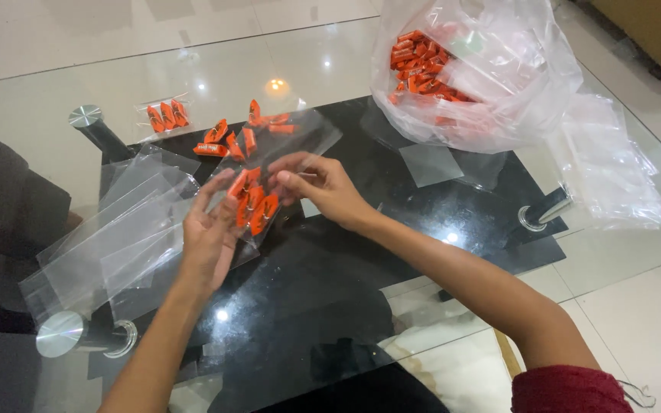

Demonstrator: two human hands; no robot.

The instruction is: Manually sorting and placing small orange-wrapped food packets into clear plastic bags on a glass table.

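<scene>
Over a glass table (55,107), my left hand (206,229) and my right hand (323,187) both hold a small clear plastic pouch (292,141). Several orange wrapped candies (254,205) sit inside the pouch's lower end, between my two hands. My left hand cups the pouch from below with fingers spread. My right hand pinches its side near the candies. More loose orange candies (227,141) lie on the glass just beyond the pouch.
A filled small pouch with three candies (167,116) lies at the far left. A stack of flat clear pouches (109,241) lies left of my hands. A big clear bag of orange candies (460,76) stands far right, with more plastic sheets (613,168) beside it.
</scene>
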